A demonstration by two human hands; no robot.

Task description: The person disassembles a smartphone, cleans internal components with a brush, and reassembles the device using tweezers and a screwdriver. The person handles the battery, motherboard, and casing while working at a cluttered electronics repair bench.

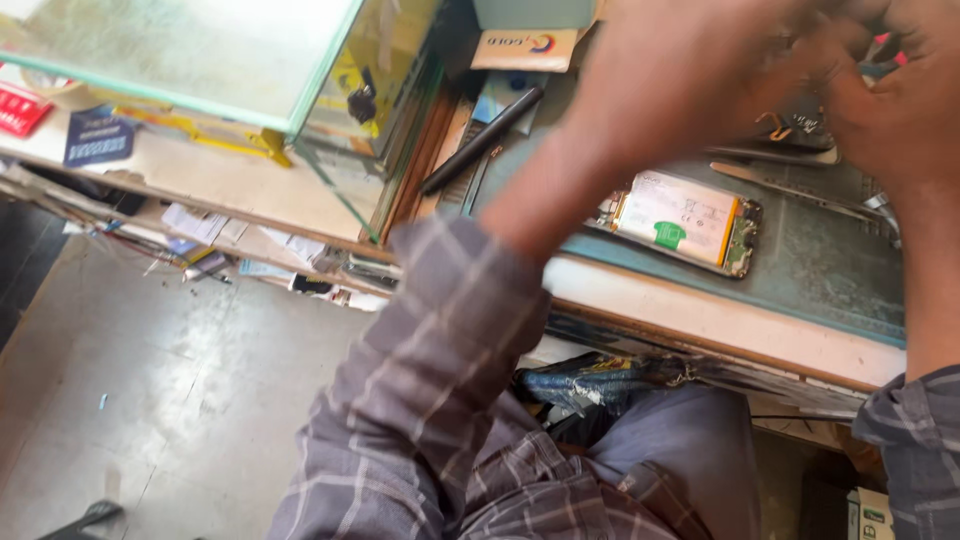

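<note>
We saw the left hand [690, 70] and the right hand [900, 90] raised together near the top right of the head view, both blurred and partly cut off by the frame edge. Their fingers seemed curled toward one another, but we could not tell how far either was closed or whether anything was held between them. Below them, on the grey-green mat [820, 270] covering the table [700, 320], lay an opened phone [685, 220] with its back off, its pale battery showing a green sticker; neither hand touched it. A thin metal tool [790, 190] lay on the mat just beyond the phone, and a dark pen [482, 140] lay slanted to the left of the mat. Further left stood a glass display case [200, 50]. Checked grey sleeves [440, 370] covered both forearms, and the grey floor [150, 400] showed at lower left.
</note>
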